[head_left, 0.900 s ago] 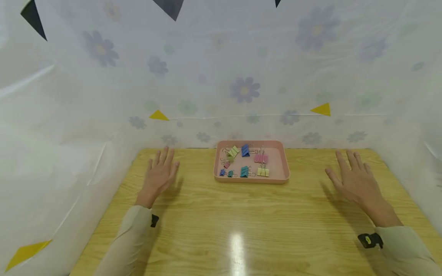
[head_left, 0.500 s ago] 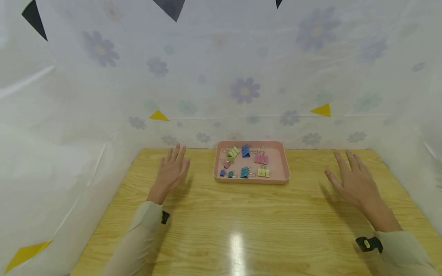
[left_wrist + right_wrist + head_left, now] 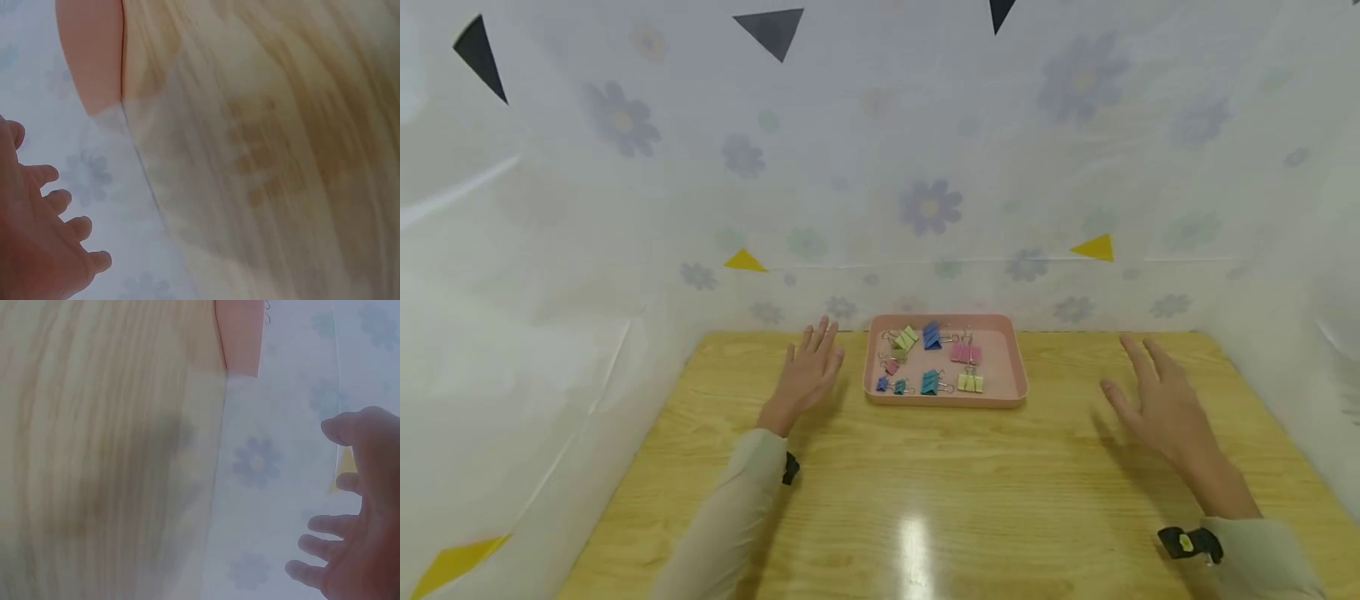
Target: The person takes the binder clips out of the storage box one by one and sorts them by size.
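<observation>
A pink tray stands at the back of the wooden table, holding several binder clips. Among them are a dark blue clip, a pink clip, a teal clip, a pale yellow clip and a light green clip; smaller ones lie at the tray's left. My left hand is held over the table just left of the tray, fingers extended, touching no clip. Farther off to the tray's right, my right hand hovers with its fingers spread and holds nothing. Both wrist views catch only the tray's side.
A white flowered sheet rises behind the table and along both sides. Yellow triangles, such as the one at back left, are stuck on it. Black wrist straps show at both sleeves.
My left hand has moved rightward, closer to the tray. The right hand has shifted only slightly. The head view has tilted up a little, and the clips lie as before.
</observation>
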The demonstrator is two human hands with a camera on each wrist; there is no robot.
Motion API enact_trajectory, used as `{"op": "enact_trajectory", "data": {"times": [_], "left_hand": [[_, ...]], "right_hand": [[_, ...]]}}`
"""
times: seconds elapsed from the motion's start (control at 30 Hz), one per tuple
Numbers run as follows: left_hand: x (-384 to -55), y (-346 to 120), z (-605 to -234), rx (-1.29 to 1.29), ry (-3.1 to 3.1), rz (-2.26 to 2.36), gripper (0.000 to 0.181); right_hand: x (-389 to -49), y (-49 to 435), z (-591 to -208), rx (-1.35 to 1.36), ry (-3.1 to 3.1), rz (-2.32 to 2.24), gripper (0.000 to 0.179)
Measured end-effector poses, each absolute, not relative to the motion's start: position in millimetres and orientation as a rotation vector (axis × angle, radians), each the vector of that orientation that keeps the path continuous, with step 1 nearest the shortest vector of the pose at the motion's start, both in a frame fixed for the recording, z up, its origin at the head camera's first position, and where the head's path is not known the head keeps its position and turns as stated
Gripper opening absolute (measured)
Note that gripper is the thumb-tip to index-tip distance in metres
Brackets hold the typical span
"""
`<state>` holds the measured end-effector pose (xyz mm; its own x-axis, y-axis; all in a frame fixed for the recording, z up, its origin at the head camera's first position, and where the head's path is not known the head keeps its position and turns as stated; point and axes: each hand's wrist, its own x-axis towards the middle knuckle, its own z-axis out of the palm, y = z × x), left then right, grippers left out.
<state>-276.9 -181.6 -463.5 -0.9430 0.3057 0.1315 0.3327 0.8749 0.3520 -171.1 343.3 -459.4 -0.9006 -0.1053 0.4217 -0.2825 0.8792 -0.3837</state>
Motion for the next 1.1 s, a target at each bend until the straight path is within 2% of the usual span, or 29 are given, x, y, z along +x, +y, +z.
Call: {"op": "enact_trajectory", "data": {"times": [0.27, 0.77, 1.1], "left_hand": [[-286.4, -162.8, -472.4, -0.536, -2.994, -0.569, 0.060], [-291.8, -147.0, -486.3, -0.580, -3.095, -0.372, 0.062], [-296.1, -137.6, -481.5, -0.623, -3.132, -0.294, 0.062]], "right_hand": [[-162.6, 332.7, -467.8, 0.292, -2.657, 0.890, 0.074], [-154.0, 300.9, -462.7, 0.324, -2.597, 1.044, 0.077], [-157.6, 275.6, -453.4, 0.382, -2.528, 1.095, 0.077]]}}
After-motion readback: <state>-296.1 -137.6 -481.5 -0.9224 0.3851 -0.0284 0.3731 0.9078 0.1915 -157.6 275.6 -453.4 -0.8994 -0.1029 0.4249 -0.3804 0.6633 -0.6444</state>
